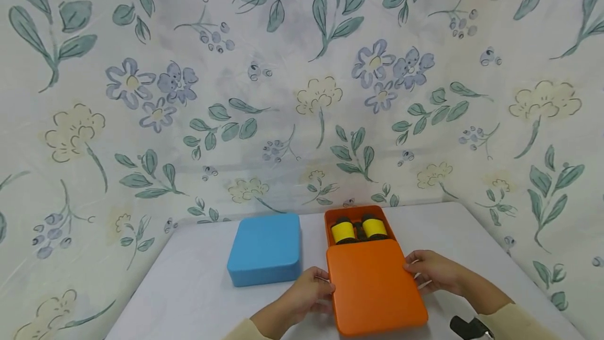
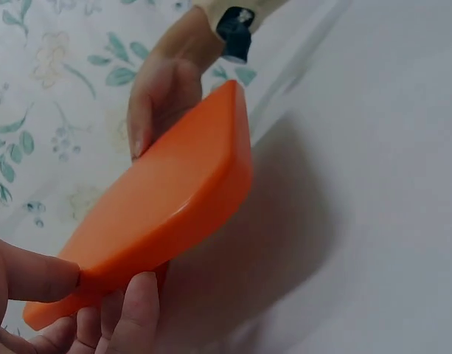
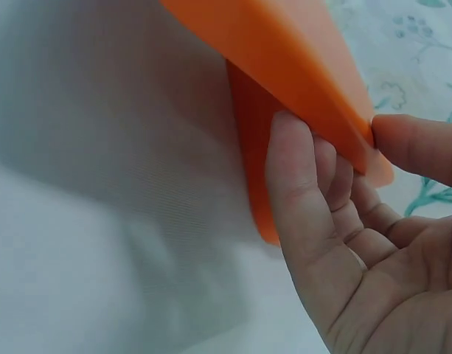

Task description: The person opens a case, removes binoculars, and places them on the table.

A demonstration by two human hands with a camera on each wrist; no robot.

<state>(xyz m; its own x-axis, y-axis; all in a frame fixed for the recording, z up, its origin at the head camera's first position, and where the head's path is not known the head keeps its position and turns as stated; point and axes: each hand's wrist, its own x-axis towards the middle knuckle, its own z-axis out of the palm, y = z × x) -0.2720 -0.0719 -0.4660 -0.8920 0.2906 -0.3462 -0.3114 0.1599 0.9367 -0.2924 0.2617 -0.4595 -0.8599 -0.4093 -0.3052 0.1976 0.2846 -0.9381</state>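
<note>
An orange lid (image 1: 376, 287) is held between my two hands, slid toward me off the orange box (image 1: 333, 214) behind it. My left hand (image 1: 309, 294) pinches the lid's left edge, thumb on top and fingers beneath, as the left wrist view shows with the hand (image 2: 130, 317). On the opposite edge my right hand (image 1: 436, 272) grips the same way; in the right wrist view its fingers (image 3: 292, 158) are curled under the rim. Black binoculars with yellow barrels (image 1: 374, 227) lie in the box's uncovered far part. The lid hides the box's near part.
A closed blue box (image 1: 266, 248) stands left of the orange one on the white table (image 1: 189, 277). Behind the table hangs a floral cloth (image 1: 302, 119). A black wrist device (image 1: 467, 327) sits at the right sleeve.
</note>
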